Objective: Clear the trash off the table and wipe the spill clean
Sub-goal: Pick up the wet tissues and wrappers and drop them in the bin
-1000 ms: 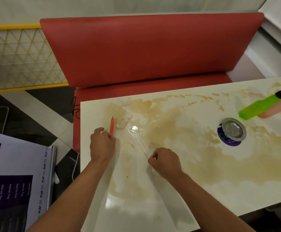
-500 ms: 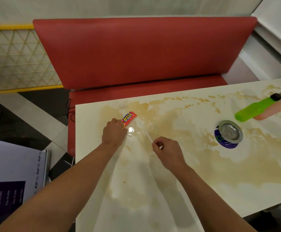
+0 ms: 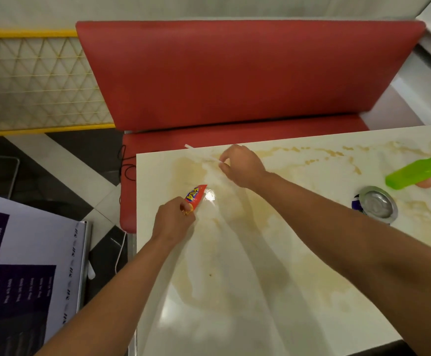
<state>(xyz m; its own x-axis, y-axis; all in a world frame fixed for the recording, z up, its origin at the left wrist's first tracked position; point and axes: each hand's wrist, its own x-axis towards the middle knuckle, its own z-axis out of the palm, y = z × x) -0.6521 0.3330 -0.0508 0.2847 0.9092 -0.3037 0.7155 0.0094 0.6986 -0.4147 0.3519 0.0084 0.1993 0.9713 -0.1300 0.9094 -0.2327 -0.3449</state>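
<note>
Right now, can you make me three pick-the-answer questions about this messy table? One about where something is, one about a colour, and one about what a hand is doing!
1. Where is the metal dish?
A. On the table, to the right of both hands
B. On the red bench
C. On the floor

2. What colour is the bottle lying on the table?
A. Blue
B. Bright green
C. Black

3. What is the left hand doing?
A. Lying flat and empty
B. Wiping with a cloth
C. Pinching a red snack wrapper

Answers:
1. A, the dish sits on the stained tabletop near the right edge.
2. B, its body is bright green.
3. C, the fingers are curled round the wrapper's lower end, while the right hand pinches a thin clear straw wrapper.
</note>
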